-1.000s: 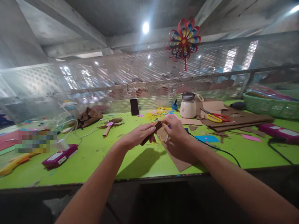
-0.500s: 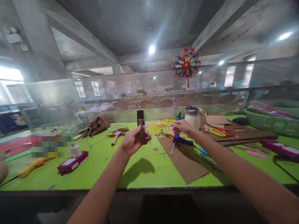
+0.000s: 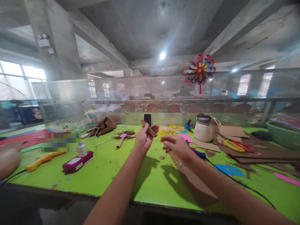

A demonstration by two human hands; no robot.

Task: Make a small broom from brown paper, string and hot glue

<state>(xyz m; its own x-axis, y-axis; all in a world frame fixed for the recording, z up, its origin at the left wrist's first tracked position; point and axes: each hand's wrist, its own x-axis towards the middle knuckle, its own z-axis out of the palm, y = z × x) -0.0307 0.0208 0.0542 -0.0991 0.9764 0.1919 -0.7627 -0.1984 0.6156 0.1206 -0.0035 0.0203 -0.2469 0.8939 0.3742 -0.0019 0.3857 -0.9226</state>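
Note:
My left hand [image 3: 144, 139] is raised over the middle of the green table, closed on a narrow brown paper piece [image 3: 152, 132], which is tilted with its ends sticking out between the fingers. To its right, a short gap away, my right hand [image 3: 177, 147] hovers palm down with bent fingers drawn together; whatever is between the fingertips is too small to make out. Under the right forearm lie a blue glue gun [image 3: 198, 153] and a brown paper sheet [image 3: 197, 181], both partly hidden. A brown paper flower with a pink centre [image 3: 123, 135] and rolled stem lies left of my left hand.
A purple power strip [image 3: 77, 162] and a yellow glue gun [image 3: 44, 159] lie left, near another person's arm [image 3: 9, 159]. At right are a lidded jar [image 3: 203, 129], scissors [image 3: 235, 146], brown sheets [image 3: 264, 153] and a green basket [image 3: 283, 134]. A mesh partition [image 3: 131, 93] stands behind.
My right hand has come back from the yellow scraps toward my left hand. The brown paper piece has turned from upright to slanted in my left hand. The camera view has shifted left.

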